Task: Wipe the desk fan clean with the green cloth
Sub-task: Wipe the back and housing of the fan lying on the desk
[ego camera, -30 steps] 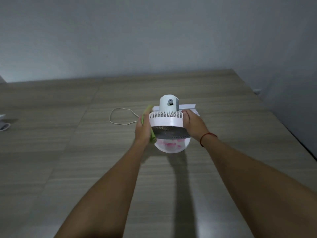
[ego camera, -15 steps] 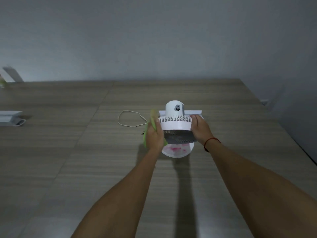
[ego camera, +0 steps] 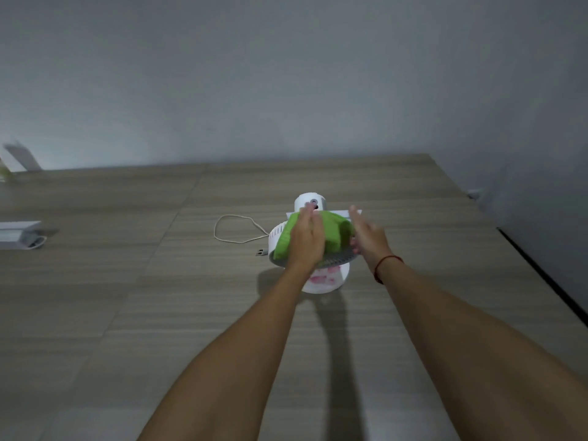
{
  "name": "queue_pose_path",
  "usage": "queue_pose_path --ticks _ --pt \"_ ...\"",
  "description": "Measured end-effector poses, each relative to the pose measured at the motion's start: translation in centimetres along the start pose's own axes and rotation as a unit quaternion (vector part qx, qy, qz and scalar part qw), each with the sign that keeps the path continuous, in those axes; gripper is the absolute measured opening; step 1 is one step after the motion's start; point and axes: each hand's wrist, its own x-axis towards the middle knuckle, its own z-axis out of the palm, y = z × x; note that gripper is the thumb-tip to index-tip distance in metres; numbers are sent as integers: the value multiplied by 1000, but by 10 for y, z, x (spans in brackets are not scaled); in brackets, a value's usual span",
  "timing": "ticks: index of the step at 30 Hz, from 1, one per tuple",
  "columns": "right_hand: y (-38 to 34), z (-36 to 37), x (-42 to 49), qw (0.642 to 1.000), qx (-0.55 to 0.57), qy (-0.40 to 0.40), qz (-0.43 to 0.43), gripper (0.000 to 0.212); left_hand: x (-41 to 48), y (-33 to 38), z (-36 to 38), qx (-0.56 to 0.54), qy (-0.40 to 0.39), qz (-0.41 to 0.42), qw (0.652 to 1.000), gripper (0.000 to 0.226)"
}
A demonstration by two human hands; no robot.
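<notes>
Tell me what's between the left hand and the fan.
The green cloth lies draped over the top of the fan, under the left hand. Seen in the head view.

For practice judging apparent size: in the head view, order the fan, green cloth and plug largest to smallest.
1. Fan
2. Cloth, partly hidden by the left hand
3. Plug
All sit at similar distance, so the ranking holds.
</notes>
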Motion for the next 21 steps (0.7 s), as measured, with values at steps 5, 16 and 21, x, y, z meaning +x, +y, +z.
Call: queue_pose_path --ticks 5,16,21 --pt "9 12 2 995 18 -73 67 79 4 -18 -24 138 80 -138 977 62" --pt "23 21 -44 995 23 -66 75 22 -30 -34 -26 44 18 -202 978 47" --pt "56 29 -55 996 -73 -47 10 33 -60 -56 -26 -52 52 -197 978 34"
